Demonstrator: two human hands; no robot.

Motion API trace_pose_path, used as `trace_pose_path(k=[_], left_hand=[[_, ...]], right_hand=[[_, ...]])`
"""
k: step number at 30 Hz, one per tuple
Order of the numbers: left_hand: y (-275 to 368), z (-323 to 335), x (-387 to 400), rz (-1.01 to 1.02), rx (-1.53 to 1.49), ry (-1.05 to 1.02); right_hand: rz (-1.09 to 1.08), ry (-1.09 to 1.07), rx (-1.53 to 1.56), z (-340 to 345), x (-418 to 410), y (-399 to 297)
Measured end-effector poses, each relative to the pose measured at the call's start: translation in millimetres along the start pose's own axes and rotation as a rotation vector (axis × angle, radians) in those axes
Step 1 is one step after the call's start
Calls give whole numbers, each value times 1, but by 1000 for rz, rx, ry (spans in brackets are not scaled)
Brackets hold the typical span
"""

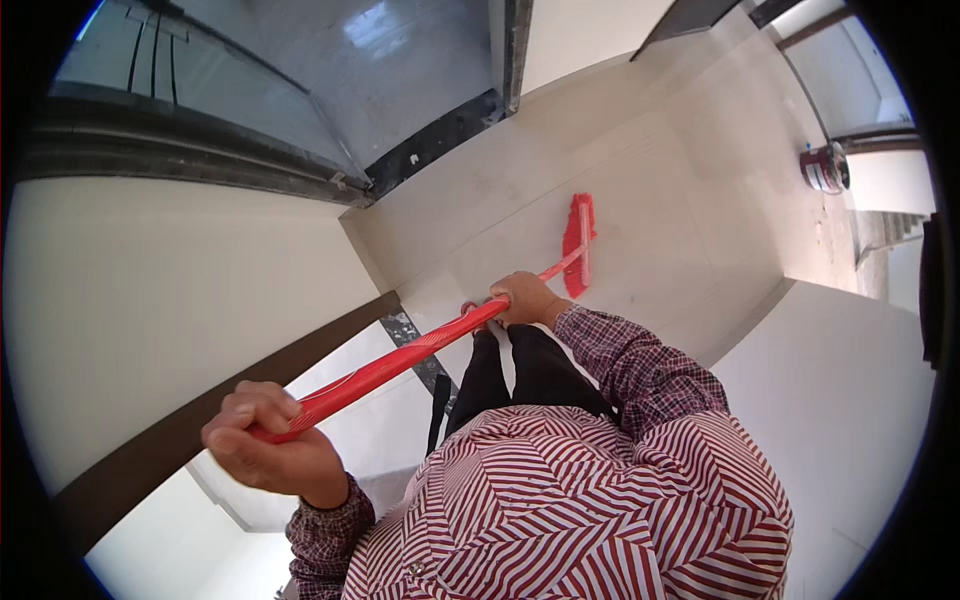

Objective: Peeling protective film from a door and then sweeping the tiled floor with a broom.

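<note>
A red broom handle (397, 364) runs diagonally in front of my body. Around its upper end, at the lower left, my left hand (277, 442) is closed. My right hand (527, 296) grips the same handle farther down, just above my feet. The broom head (583, 244), with red bristles and a pink bar, rests on the pale tiled floor (652, 225) ahead of my feet and a little to the right. The far side of the bristles is partly hidden by the bar.
A paint bucket (825, 169) stands near the wall at the right. At the upper left a dark-framed doorway has a black threshold (439, 142). A wall (187, 277) rises on my left, another wall (817, 390) on my right. Stairs (896, 225) show at the far right.
</note>
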State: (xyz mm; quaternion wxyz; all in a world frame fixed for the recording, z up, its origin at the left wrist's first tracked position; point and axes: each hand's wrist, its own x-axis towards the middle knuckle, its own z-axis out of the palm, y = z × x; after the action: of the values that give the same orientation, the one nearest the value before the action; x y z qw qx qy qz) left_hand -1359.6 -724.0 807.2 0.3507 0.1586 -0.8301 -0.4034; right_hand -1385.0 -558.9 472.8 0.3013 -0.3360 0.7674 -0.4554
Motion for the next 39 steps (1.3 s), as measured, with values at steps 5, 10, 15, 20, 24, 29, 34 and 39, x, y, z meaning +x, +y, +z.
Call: trace_pose_path(k=[5,10,15,20,24,29,34,39], left_hand=[[-16,-22,-31,-172,204,117],[50,-85,34,207,364,310],[88,-74,95,239,268,125],[85,-44,81,-131,-525,-109],[52,-67,57,-232,-247,-48],[46,-46,40,-326,-255,-136],[66,-86,82,-112,-450,-7],[68,-177,174,-142,-773,-367]], right_hand=[[99,-23,5,0,-13,9],[-102,255,123,29,20,-62],[-140,301,143,32,79,-116],[-197,164,177,45,90,-106],[-146,159,113,61,69,-70],[-87,156,66,55,58,-41],[-162,289,181,36,81,-100],[-124,91,431,17,26,-173]])
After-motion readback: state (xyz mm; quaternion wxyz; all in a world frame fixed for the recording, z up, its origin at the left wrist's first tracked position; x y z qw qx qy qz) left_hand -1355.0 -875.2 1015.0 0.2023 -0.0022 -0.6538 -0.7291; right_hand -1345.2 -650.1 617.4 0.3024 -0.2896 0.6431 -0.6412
